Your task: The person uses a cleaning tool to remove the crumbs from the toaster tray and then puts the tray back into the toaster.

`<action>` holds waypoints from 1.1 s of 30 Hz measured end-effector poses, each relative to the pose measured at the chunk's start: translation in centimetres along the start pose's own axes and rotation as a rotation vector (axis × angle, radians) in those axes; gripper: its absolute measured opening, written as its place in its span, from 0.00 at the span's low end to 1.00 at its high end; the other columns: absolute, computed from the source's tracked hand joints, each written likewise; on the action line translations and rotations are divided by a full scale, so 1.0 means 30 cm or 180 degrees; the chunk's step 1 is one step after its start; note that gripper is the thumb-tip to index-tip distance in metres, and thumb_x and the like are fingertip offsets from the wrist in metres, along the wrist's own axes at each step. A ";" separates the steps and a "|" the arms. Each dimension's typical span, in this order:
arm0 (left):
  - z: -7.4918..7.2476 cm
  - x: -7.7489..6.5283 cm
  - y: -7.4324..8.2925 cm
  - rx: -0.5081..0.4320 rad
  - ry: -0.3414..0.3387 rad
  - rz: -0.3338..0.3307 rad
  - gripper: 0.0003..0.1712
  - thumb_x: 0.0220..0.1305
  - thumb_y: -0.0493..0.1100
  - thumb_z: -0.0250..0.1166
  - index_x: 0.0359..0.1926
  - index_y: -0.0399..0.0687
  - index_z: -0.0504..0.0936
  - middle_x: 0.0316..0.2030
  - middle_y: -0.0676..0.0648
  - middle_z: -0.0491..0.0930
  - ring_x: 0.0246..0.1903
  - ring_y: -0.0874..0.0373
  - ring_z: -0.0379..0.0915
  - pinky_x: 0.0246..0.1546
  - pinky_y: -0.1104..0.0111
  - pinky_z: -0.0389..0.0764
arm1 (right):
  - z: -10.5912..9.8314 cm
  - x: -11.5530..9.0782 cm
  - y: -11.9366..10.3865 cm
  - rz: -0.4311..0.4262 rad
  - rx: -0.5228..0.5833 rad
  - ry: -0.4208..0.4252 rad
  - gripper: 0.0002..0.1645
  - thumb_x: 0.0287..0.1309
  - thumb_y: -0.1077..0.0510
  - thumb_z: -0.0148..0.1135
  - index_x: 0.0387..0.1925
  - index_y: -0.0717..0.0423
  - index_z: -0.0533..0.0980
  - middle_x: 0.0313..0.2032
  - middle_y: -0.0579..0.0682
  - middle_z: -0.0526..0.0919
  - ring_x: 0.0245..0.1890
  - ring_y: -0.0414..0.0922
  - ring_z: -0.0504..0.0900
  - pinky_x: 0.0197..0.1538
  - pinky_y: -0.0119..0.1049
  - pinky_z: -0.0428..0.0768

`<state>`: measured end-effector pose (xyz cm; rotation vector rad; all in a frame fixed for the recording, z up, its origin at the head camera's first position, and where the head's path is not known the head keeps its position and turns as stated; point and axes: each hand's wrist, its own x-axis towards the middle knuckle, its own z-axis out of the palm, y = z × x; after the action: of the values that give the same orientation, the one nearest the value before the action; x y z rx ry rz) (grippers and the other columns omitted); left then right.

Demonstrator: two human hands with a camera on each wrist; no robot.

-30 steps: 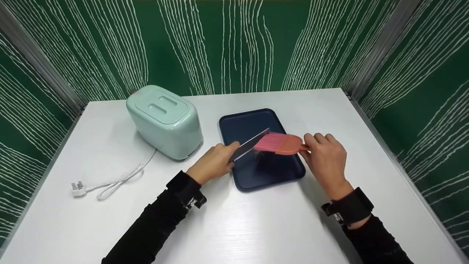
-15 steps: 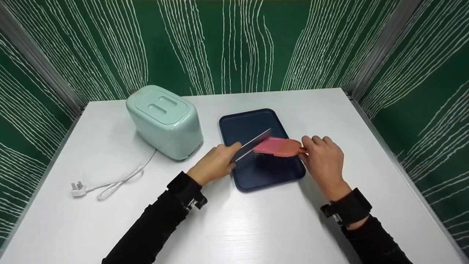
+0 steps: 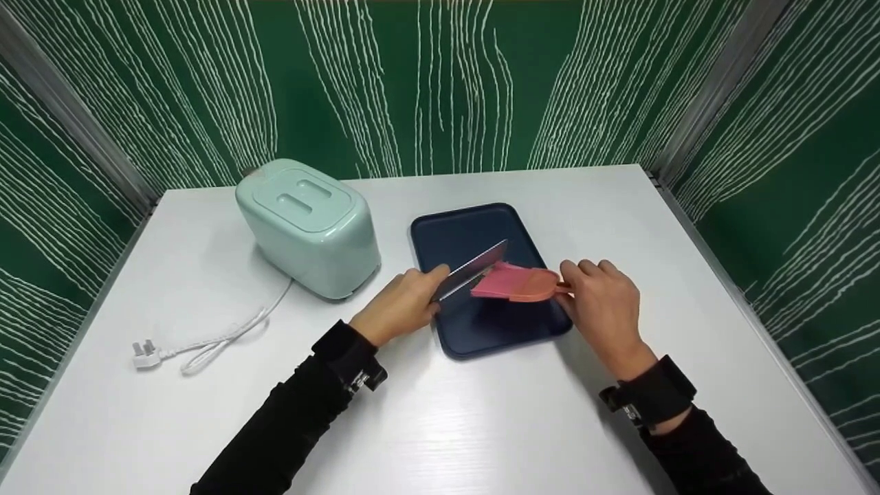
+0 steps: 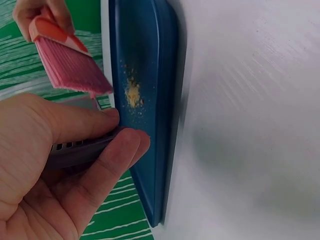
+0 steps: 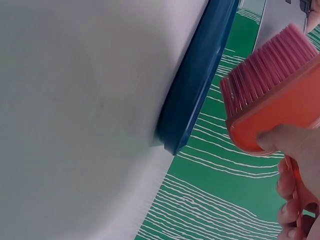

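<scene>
My left hand pinches one end of a thin metal crumb tray, tilted above a navy rectangular tray. Thumb and fingertips close on its dark, slotted end in the left wrist view. With curled fingers, my right hand grips the handle of an orange brush. Its pink bristles meet the crumb tray's face in the head view. Below, a small heap of tan crumbs lies in the navy tray.
A mint-green toaster stands at the back left of the white table. Its white cord lies loosely tied, with the plug at the left. Green panels with white lines enclose the back and sides.
My right hand has moved the brush a little toward me and to the left along the crumb tray. Specks seen falling under the bristles earlier no longer show. The left hand barely shifts.
</scene>
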<state>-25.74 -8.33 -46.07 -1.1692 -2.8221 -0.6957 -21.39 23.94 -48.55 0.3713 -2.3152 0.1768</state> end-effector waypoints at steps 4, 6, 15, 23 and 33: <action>-0.002 -0.003 -0.002 0.0017 0.0018 -0.0027 0.18 0.64 0.28 0.70 0.50 0.40 0.72 0.30 0.38 0.83 0.28 0.47 0.78 0.28 0.56 0.78 | -0.005 -0.001 -0.007 0.0025 0.0011 -0.0055 0.25 0.41 0.58 0.89 0.27 0.54 0.75 0.23 0.54 0.80 0.23 0.55 0.73 0.23 0.45 0.74; -0.002 -0.003 -0.004 0.0025 0.0029 -0.0035 0.18 0.64 0.28 0.70 0.50 0.39 0.72 0.29 0.38 0.83 0.28 0.47 0.78 0.28 0.56 0.78 | -0.007 0.000 -0.009 0.0027 0.0015 -0.0058 0.25 0.42 0.57 0.89 0.27 0.54 0.75 0.23 0.54 0.80 0.23 0.55 0.73 0.23 0.45 0.74; 0.000 -0.006 -0.009 0.0078 0.0054 -0.0036 0.19 0.62 0.28 0.71 0.49 0.39 0.72 0.28 0.36 0.83 0.27 0.44 0.81 0.27 0.55 0.79 | -0.023 0.003 -0.023 -0.0090 0.0041 0.0039 0.27 0.42 0.55 0.89 0.27 0.54 0.73 0.21 0.53 0.77 0.22 0.54 0.70 0.23 0.42 0.72; 0.003 -0.002 -0.009 0.0065 0.0036 -0.0086 0.19 0.63 0.29 0.72 0.49 0.39 0.72 0.28 0.36 0.83 0.28 0.43 0.83 0.28 0.54 0.80 | -0.040 0.004 -0.051 -0.0272 0.0082 0.0047 0.26 0.44 0.59 0.88 0.27 0.54 0.73 0.22 0.52 0.78 0.23 0.51 0.71 0.25 0.41 0.72; 0.010 0.003 -0.009 -0.0121 0.0027 -0.0106 0.18 0.61 0.28 0.71 0.47 0.40 0.73 0.31 0.38 0.85 0.32 0.45 0.84 0.32 0.53 0.82 | -0.048 0.001 -0.122 -0.0613 0.0371 -0.0094 0.27 0.45 0.62 0.88 0.27 0.51 0.71 0.23 0.48 0.76 0.25 0.47 0.67 0.28 0.36 0.67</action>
<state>-25.93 -8.32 -46.43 -1.1239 -2.8400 -0.7576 -19.27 20.80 -47.48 0.6567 -2.2878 0.2124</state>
